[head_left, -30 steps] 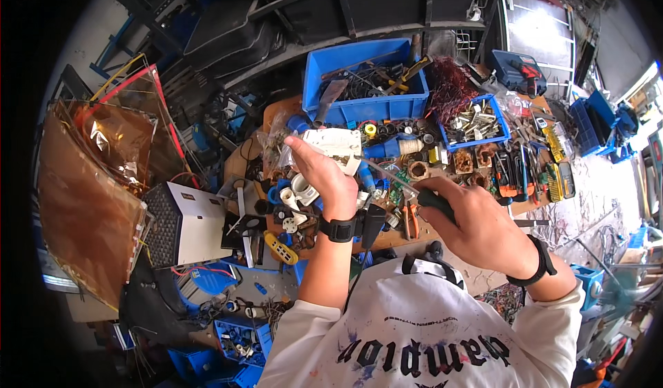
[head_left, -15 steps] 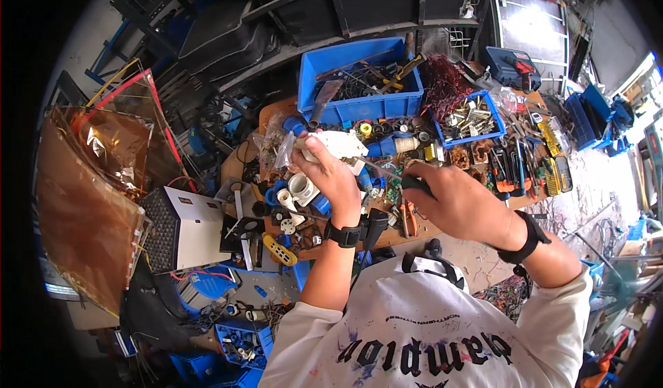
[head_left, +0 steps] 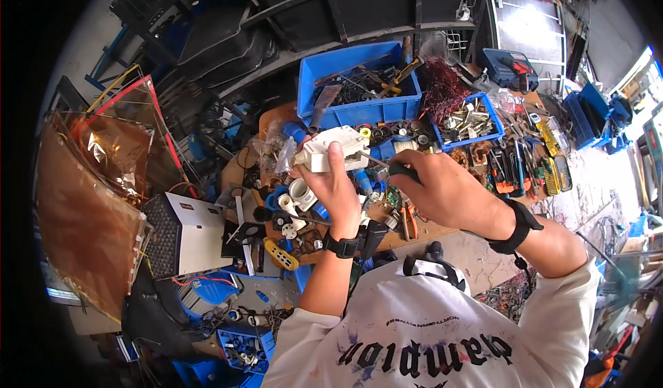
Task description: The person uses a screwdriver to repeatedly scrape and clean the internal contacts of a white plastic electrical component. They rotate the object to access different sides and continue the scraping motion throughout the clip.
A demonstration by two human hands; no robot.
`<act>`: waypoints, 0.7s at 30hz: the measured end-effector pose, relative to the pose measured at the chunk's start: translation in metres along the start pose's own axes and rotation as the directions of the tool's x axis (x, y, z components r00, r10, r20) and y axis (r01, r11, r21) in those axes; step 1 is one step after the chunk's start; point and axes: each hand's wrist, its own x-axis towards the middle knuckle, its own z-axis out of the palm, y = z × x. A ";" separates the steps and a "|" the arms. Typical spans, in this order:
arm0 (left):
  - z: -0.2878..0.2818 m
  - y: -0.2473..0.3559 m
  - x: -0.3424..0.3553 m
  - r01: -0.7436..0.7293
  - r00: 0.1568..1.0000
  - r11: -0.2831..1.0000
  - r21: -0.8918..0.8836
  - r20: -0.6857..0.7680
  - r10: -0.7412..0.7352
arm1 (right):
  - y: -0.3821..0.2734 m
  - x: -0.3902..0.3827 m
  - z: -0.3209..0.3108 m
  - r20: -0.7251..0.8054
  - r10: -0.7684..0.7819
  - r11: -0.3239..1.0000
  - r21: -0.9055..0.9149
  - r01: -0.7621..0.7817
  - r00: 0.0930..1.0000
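My left hand [head_left: 335, 184] grips a white plastic housing [head_left: 336, 143] from below, its thumb lying up across the near face. Above the workbench, my right hand [head_left: 438, 187] is closed round the dark green handle of a screwdriver [head_left: 402, 173]. The metal shaft points left and its tip meets the housing's right end, where an opening shows. Whether the tip sits inside that opening I cannot tell. Under the housing lie white pipe fittings [head_left: 302, 193] and blue plastic parts. A pair of orange-handled pliers [head_left: 409, 221] rests near the bench's front edge.
A large blue bin [head_left: 359, 115] of tools stands at the back, beside tangled dark red wire [head_left: 442, 87]. Right of it is a shallow blue tray [head_left: 473, 139] of metal pieces. Several hand tools crowd the bench's right side. A white box [head_left: 197, 232] stands at left.
The white housing has turned in my left hand, and more of its near side shows. My right hand has shifted slightly left and up with the screwdriver.
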 end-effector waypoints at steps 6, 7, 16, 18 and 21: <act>-0.027 0.014 0.010 0.232 0.910 0.969 -0.081 0.371 -0.187 | -0.003 -0.008 -0.009 -0.007 0.040 0.999 0.028 -0.040 0.999; -0.031 0.014 0.013 0.324 0.860 0.943 -0.074 0.439 -0.261 | -0.003 -0.007 -0.013 0.007 0.029 1.000 0.013 -0.029 1.000; -0.018 0.006 -0.001 0.075 0.947 0.996 -0.049 0.317 -0.056 | 0.003 -0.006 -0.011 0.028 0.022 0.997 0.077 -0.024 0.999; -0.018 0.011 -0.003 0.100 0.929 0.995 -0.002 0.358 -0.093 | 0.003 -0.005 -0.012 0.050 0.037 0.997 0.065 -0.040 0.998; -0.016 0.015 -0.003 0.103 0.908 0.993 0.056 0.403 -0.117 | -0.002 -0.004 -0.019 0.092 0.074 0.997 0.023 -0.076 0.993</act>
